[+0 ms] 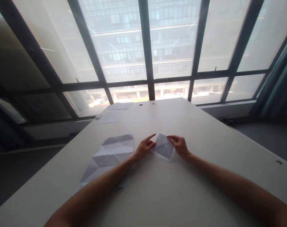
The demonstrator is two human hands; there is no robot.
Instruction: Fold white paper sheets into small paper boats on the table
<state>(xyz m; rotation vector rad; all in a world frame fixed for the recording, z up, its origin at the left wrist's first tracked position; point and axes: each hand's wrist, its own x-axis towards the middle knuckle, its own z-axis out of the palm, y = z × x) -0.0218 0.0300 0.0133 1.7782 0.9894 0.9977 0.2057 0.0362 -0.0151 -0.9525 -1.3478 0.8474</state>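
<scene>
A small folded paper, square and set like a diamond with crease lines crossing it, is between my two hands, low over the table. My right hand pinches its upper right edge between thumb and fingers. At the left corner, my left hand has its thumb and curled fingers on the paper, while the index finger stretches out above. Partly under my left forearm lies a larger creased sheet with several fold lines; the arm hides part of it.
The long white table runs toward a window wall. Flat white sheets and more papers lie at its far left, beside a small white object. A small dark item is near the right edge. Blue curtains hang at both sides.
</scene>
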